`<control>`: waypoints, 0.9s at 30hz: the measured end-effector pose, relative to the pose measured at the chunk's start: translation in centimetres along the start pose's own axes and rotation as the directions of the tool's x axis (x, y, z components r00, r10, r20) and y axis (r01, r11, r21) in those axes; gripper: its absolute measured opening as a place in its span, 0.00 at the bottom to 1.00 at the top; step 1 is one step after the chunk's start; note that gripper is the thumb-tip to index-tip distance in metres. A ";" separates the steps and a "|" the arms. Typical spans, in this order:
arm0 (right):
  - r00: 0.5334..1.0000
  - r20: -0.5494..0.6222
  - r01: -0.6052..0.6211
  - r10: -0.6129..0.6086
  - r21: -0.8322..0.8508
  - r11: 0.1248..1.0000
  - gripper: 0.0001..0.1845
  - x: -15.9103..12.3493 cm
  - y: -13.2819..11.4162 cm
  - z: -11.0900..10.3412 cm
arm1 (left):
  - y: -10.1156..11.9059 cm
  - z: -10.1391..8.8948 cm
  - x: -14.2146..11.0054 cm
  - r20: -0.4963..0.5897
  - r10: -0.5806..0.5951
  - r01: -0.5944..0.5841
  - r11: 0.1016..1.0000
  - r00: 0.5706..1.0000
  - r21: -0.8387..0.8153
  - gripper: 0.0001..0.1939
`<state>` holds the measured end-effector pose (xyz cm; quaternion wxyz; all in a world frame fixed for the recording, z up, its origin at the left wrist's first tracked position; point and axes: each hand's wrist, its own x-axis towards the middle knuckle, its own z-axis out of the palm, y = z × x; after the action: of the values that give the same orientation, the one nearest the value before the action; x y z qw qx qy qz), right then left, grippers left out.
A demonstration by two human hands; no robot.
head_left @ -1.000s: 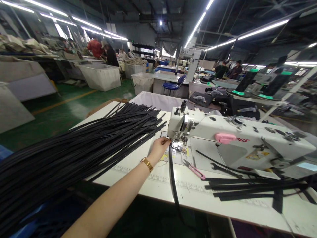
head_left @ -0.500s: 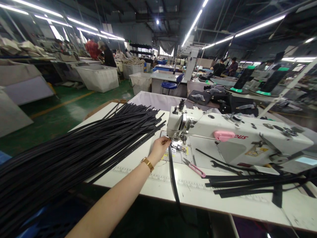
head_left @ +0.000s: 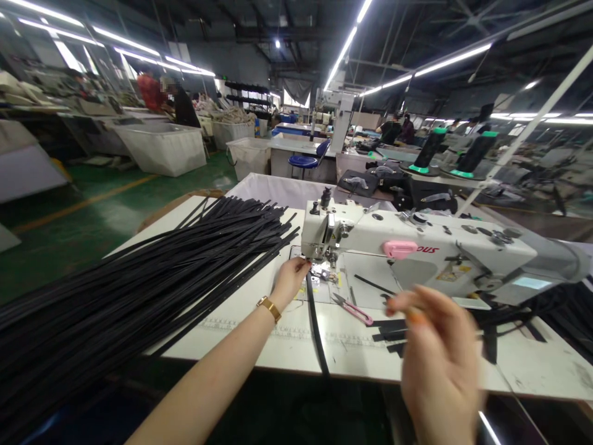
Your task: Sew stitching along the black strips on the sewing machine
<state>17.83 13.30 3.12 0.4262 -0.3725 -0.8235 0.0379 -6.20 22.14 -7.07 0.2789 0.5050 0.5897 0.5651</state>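
Note:
At the needle end of the white sewing machine, my left hand is closed in a pinch on the top end of a narrow black strap. The strap runs down from the presser foot and over the table's front edge. My right hand is raised in front of the table, blurred, its fingers half bent and apart with nothing visible in them. Pink-handled thread snips lie between the two hands. Behind my right hand are several black strips, partly hidden by it.
A large heap of black straps covers the table's left side. Two black thread cones stand behind the machine. A pale bin adjoins the table's far edge, with black bags beyond. A printed ruler crosses the tabletop.
My right hand has come into view at the lower right. My left hand stays pinched on the strap by the presser foot. The whole view has shifted somewhat to the right.

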 end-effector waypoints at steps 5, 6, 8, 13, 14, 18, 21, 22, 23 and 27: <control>0.935 0.243 -0.299 0.257 0.157 0.941 0.10 4.2 2.8 8.4 | 0.0 0.0 0.0 -0.003 0.003 -0.003 1.000 1.000 0.010 0.10; 0.930 0.233 -0.320 0.284 0.133 0.938 0.09 4.8 3.6 10.0 | 0.0 0.0 0.0 -0.004 0.006 -0.005 1.000 1.000 0.010 0.10; 0.918 0.189 -0.371 0.350 0.092 0.924 0.08 5.6 4.8 12.4 | -0.1 0.0 0.0 -0.003 0.013 -0.013 1.000 1.000 0.010 0.11; 0.886 0.137 -0.459 0.443 0.112 0.881 0.07 5.8 5.6 15.4 | -0.5 0.1 0.1 0.007 0.025 -0.025 1.000 1.000 0.019 0.11; 0.883 0.133 -0.467 0.451 0.130 0.875 0.07 5.8 5.6 15.7 | -0.6 0.1 0.1 0.009 0.027 -0.027 0.999 1.000 0.023 0.11; 0.870 0.119 -0.493 0.478 0.196 0.848 0.07 5.7 5.8 16.6 | -0.6 0.2 0.1 0.014 0.030 -0.031 0.999 0.999 0.037 0.11; 0.864 0.120 -0.503 0.489 0.223 0.835 0.07 5.8 5.7 16.7 | -0.4 0.2 0.0 0.025 0.042 -0.043 0.998 0.999 0.040 0.11; 0.864 0.119 -0.504 0.489 0.230 0.833 0.08 5.9 5.6 16.5 | -0.2 0.1 0.0 0.027 0.049 -0.051 0.998 0.998 0.040 0.11; 0.865 0.121 -0.501 0.486 0.237 0.832 0.08 5.9 5.4 16.2 | 0.1 -0.1 -0.1 0.026 0.060 -0.061 0.997 0.998 0.040 0.11; 0.885 0.158 -0.466 0.438 0.287 0.837 0.09 5.4 4.5 14.0 | 1.8 -1.7 -0.8 -0.028 0.128 -0.126 0.990 0.991 0.071 0.07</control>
<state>8.32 23.59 -3.87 0.4235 -0.4810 -0.7127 0.2852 -6.98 20.48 -5.20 0.2152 0.5417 0.5802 0.5689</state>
